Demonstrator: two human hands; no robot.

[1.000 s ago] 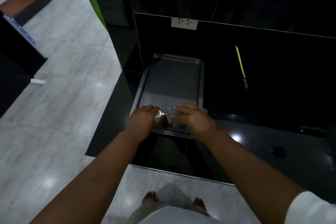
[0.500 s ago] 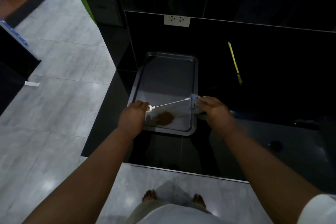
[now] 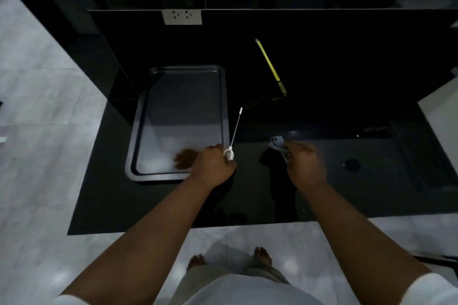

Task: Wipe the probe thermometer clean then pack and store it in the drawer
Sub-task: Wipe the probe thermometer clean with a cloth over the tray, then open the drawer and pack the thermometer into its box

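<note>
My left hand grips the white head of the probe thermometer; its thin metal stem points up and away over the black counter, just right of the tray. My right hand is closed on a crumpled grey-blue cloth, held apart from the probe, to its right. A long yellow sleeve lies on the counter farther back. No drawer is visible.
A dark metal tray with a brown smear at its near end sits left of my hands. The black counter runs to the right, with a round hole. A white socket plate is on the back wall.
The cloth slid off the probe's tip and my right hand moved right. My left hand swung the probe from lying across the tray to pointing away, beside the tray.
</note>
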